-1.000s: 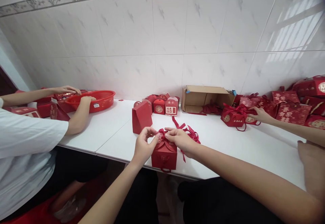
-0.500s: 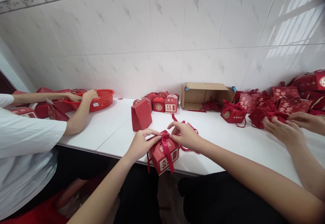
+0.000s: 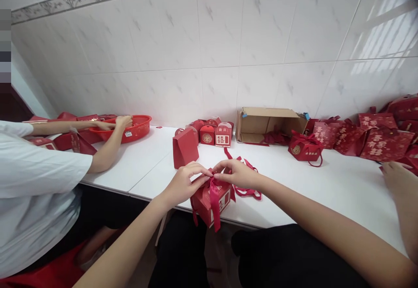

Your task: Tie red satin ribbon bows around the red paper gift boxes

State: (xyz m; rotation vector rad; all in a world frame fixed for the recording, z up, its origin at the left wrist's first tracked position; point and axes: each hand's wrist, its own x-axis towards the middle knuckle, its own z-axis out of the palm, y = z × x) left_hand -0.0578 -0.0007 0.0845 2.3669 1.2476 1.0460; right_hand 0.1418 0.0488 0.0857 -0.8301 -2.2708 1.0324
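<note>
A red gift box [image 3: 203, 204] with white printed panels stands at the table's front edge, just before me. Across its top runs a red ribbon [image 3: 214, 205], knotted at the middle, with a tail hanging down the front. My left hand [image 3: 187, 181] pinches the ribbon at the knot from the left. From the other side my right hand [image 3: 237, 172] pinches it too, thumb and forefinger together. The fingertips of both hands nearly meet over the knot. Loose red ribbons [image 3: 250, 192] lie on the table beside my right hand.
A plain red box [image 3: 185, 148] and several small printed boxes [image 3: 224, 135] stand behind. An open cardboard carton [image 3: 271, 124] rests by the wall, a ribboned box [image 3: 305, 148] beside it. At left, a co-worker's hands reach into a red plastic basket [image 3: 140, 129]; another person's hand [image 3: 396, 174] shows at right.
My right hand's fingers have closed in on the knot, and the box has turned slightly. The person at right has moved a red ribboned box away to the right.
</note>
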